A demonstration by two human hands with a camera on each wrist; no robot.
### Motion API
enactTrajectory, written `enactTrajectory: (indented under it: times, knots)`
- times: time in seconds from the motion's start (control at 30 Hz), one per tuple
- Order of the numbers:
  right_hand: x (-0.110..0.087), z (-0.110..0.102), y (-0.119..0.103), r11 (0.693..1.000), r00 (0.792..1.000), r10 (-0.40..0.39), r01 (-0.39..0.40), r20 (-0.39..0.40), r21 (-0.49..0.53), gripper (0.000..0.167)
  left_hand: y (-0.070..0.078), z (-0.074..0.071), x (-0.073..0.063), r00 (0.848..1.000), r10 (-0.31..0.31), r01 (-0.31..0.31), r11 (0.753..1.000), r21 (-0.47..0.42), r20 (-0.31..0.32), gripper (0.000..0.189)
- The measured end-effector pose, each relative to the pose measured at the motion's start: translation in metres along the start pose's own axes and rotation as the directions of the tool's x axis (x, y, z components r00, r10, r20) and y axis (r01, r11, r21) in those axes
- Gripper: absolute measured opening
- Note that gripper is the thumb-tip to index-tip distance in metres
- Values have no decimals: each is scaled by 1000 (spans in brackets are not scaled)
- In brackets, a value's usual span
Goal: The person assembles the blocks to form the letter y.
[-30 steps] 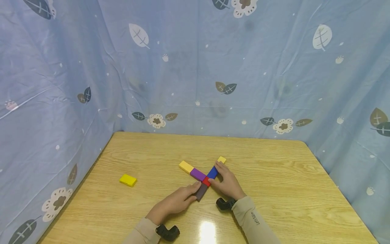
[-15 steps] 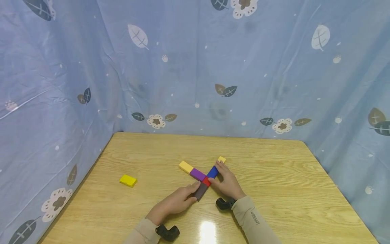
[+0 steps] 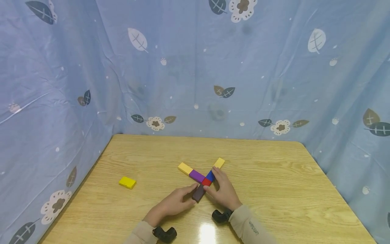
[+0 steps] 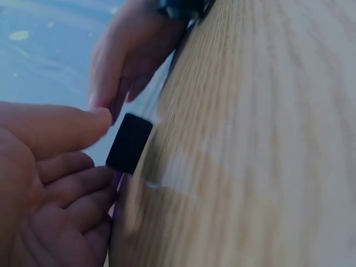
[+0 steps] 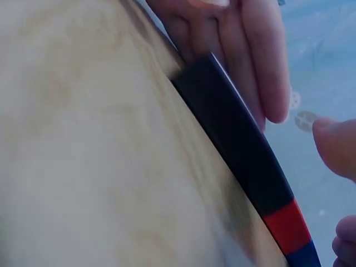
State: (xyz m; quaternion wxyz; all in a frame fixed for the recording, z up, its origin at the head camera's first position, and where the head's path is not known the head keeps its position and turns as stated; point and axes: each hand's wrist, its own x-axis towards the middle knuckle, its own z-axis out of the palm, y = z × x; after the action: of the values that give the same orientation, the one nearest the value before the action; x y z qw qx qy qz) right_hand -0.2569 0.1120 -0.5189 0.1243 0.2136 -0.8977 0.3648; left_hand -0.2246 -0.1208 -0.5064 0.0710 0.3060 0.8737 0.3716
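Flat coloured blocks lie end to end on the table in a Y shape. At the near end is a dark brown block [image 3: 199, 193], touching a red block [image 3: 206, 182]. Beyond the red one, a blue block [image 3: 210, 176] and a yellow block [image 3: 219, 163] run to the right. A purple block [image 3: 197, 176] and a light yellow block [image 3: 185, 168] branch left. My left hand [image 3: 175, 202] is beside the dark brown block, thumb and fingers parted around it. My right hand [image 3: 224, 191] reaches along the other side, fingertips at the blue block, thumb near the red and brown ones.
A separate bright yellow block [image 3: 127, 182] lies on the left of the wooden table [image 3: 274, 176]. A blue patterned curtain [image 3: 195, 67] encloses the back and sides. Black cameras sit on both wrists.
My right hand has drawn slightly nearer to me, uncovering more of the far yellow block. My left hand has eased back a little, leaving more of the dark brown block visible.
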Motion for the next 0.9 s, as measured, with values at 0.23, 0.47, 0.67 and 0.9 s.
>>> enactTrajectory:
  times: [0.23,0.47,0.67,0.9]
  knots:
    - [-6,4,-10,1000,1000,5,-5,14,-9,80,-6,-13,-20,997,-67,61,991,-119,-47,55]
    - [-11,9,-13,999,998,21,-18,56,-48,84,-20,-33,-55,959,-130,69,969,-235,-251,50]
    - [-10,10,-13,997,995,36,-29,95,-77,84,-31,-55,-82,873,-162,75,977,-201,-460,48]
    - [-10,10,-14,997,994,39,-31,102,-77,83,-43,-77,-103,703,-240,224,968,-111,-670,52]
